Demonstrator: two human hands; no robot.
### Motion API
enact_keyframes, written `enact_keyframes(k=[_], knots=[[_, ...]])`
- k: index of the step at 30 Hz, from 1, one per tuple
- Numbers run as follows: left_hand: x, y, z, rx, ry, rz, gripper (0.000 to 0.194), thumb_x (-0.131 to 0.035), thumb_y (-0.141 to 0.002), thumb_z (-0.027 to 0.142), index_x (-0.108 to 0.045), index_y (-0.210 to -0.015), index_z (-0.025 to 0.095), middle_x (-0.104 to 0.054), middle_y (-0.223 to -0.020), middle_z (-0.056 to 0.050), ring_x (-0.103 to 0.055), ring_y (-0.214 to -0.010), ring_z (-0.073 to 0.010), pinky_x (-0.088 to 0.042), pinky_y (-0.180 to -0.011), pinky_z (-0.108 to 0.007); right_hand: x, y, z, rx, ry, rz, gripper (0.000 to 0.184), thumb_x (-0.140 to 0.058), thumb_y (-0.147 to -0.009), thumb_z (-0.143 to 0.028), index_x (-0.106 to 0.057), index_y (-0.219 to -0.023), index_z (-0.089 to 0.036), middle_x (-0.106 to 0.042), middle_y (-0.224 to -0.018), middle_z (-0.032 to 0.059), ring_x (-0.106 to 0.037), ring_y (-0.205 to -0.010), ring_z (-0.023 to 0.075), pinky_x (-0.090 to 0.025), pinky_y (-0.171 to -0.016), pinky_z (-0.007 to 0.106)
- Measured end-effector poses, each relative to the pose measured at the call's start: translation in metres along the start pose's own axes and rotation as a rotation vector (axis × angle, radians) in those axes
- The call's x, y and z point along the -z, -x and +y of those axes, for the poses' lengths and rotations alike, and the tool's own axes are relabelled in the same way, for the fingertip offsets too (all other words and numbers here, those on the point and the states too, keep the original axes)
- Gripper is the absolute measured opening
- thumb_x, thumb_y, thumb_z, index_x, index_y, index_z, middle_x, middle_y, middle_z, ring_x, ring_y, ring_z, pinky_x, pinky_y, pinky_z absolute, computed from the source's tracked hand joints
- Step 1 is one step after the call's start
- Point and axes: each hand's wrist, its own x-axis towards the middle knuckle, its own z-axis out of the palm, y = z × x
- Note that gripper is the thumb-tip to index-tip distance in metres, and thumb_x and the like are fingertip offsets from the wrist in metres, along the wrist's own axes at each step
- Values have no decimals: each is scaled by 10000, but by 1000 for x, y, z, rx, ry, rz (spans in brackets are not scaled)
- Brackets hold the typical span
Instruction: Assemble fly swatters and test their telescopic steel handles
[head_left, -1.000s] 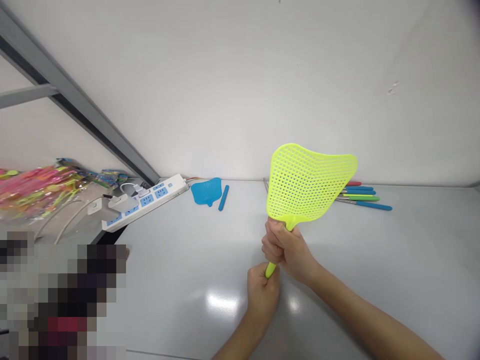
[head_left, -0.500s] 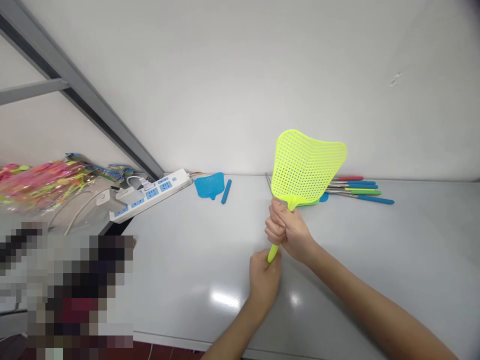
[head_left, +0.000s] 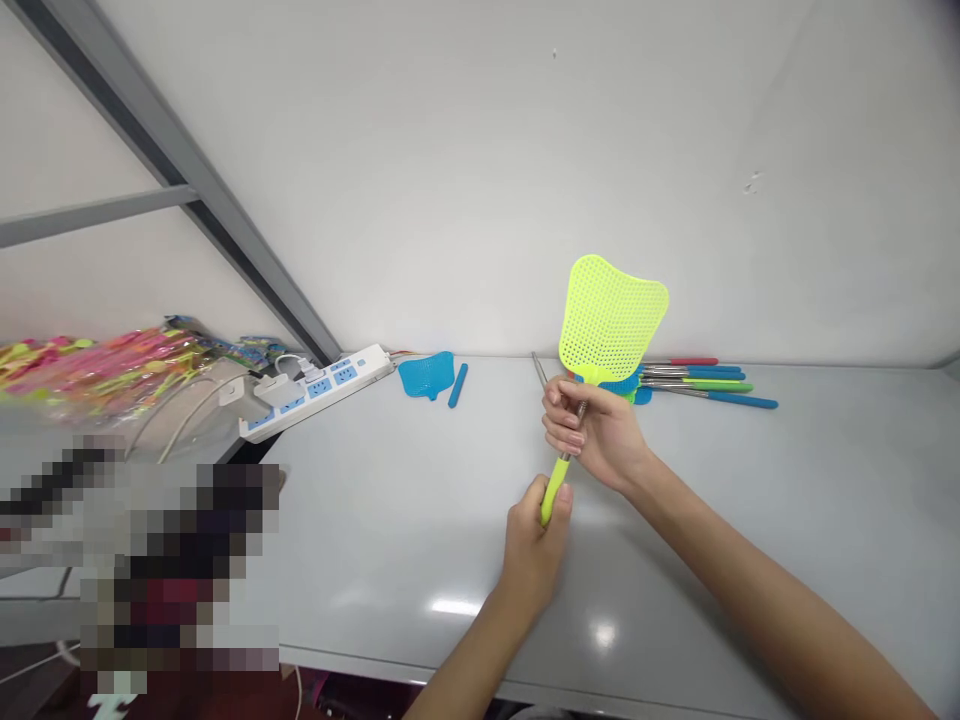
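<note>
Two hands on it here: we've got the lime-green plastic fly swatter [head_left: 611, 318] upright above the white table [head_left: 390, 520], our left hand [head_left: 534, 550] fisted round the grip [head_left: 555, 490], our right hand [head_left: 600, 430] pinching the metal shaft [head_left: 574, 436].

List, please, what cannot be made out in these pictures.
Head view:
- yellow-green fly swatter: grip end hidden by the left hand, shaft by the right hand
- stacked swatter heads: partly hidden behind that swatter
- lower left: pixelated patch blurs what lies there
- pink packaged items: cut off by the left edge
</note>
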Motion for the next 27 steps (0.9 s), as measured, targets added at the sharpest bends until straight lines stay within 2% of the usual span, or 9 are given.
enact_keyframes(k=[6, 9, 12, 15, 18, 27], knots=[[0, 1, 0, 4, 120, -83, 338, -339, -780, 454, -279, -590, 180, -206, -538, 57, -206, -486, -71, -187, -451, -209, -1, 2, -11, 70, 37, 29, 148, -417, -717, -296, -502, -702, -176, -302, -513, -37, -277, -412, 77, -259, -411, 217], [0, 1, -1, 19, 174, -108, 340, -317, -786, 461, -331, -606, 174, -224, -530, 58, -208, -469, -68, -188, -440, -205, 0, 4, -17, 77, 3, 23, 210, -425, -722, -371, -496, -693, -176, -265, -495, -47, -235, -399, 74, -231, -389, 209], [0, 2, -2, 9, 199, -129, 339, -290, -800, 449, -384, -636, 168, -236, -514, 60, -203, -456, -68, -184, -434, -203, 5, 4, -23, 19, -11, -19, 310, -408, -731, -465, -455, -620, -179, -195, -457, -66, -160, -377, 65, -176, -360, 196], [-2, 2, -4, 0, 181, -139, 335, -295, -798, 447, -393, -641, 169, -243, -501, 63, -212, -448, -68, -183, -433, -204, 9, 3, -23, -60, 12, -36, 425, -375, -718, -563, -338, -522, -188, -131, -430, -77, -109, -363, 59, -145, -347, 192], [-3, 2, -6, -9, 131, -124, 336, -302, -790, 456, -384, -629, 172, -257, -498, 63, -231, -452, -72, -195, -440, -204, 10, 0, -18, -77, 20, -12, 474, -375, -688, -611, -250, -507, -192, -105, -420, -85, -81, -356, 54, -120, -334, 186], [-3, 3, -7, -19, 18, -89, 344, -268, -803, 448, -372, -618, 178, -260, -505, 58, -248, -474, -83, -205, -458, -209, 8, -4, -11, -24, -51, 53, 480, -418, -679, -595, -218, -521, -188, -103, -425, -95, -60, -351, 39, -76, -317, 173]])
